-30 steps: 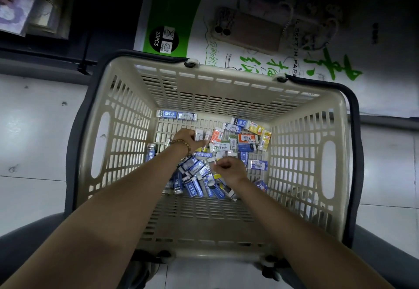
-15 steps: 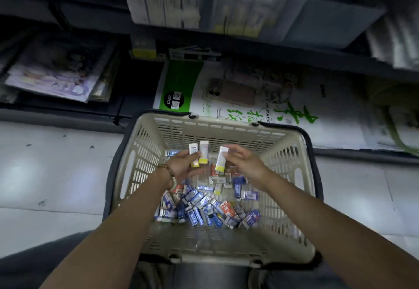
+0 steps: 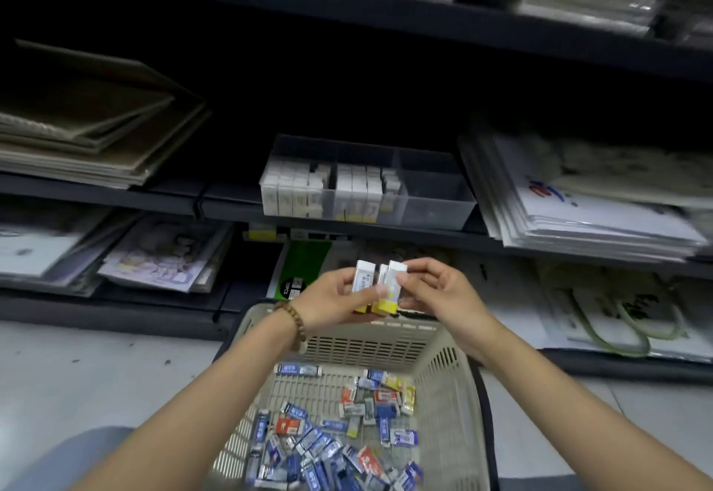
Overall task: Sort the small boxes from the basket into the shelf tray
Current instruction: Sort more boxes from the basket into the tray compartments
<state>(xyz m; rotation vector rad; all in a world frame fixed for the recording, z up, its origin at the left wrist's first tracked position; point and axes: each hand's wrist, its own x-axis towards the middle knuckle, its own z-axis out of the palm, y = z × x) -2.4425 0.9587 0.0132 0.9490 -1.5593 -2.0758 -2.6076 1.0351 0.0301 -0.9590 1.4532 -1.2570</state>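
Both hands are raised above the cream plastic basket [image 3: 451, 382], close together. My left hand [image 3: 332, 299] holds white boxes with yellow ends [image 3: 363, 282] upright. My right hand [image 3: 436, 294] pinches another white and yellow box [image 3: 391, 290] pressed against them. Several small blue, red and yellow boxes [image 3: 328, 440] lie loose on the basket floor. On the shelf above stands a clear divided shelf tray [image 3: 436, 197]: its left and middle compartments hold rows of white boxes, its right compartment looks bare.
Dark shelves run across the view. Flat cardboard sheets [image 3: 88, 135] are stacked at the left, plastic-wrapped paper packs [image 3: 578, 197] at the right. A green and white pack [image 3: 301, 267] and bags lie on the bottom shelf. The basket stands on a pale tiled floor [image 3: 96, 375].
Both hands have lifted out of the basket with white and yellow boxes and brought them together. The view has tilted up, so the shelf and its tray now show.
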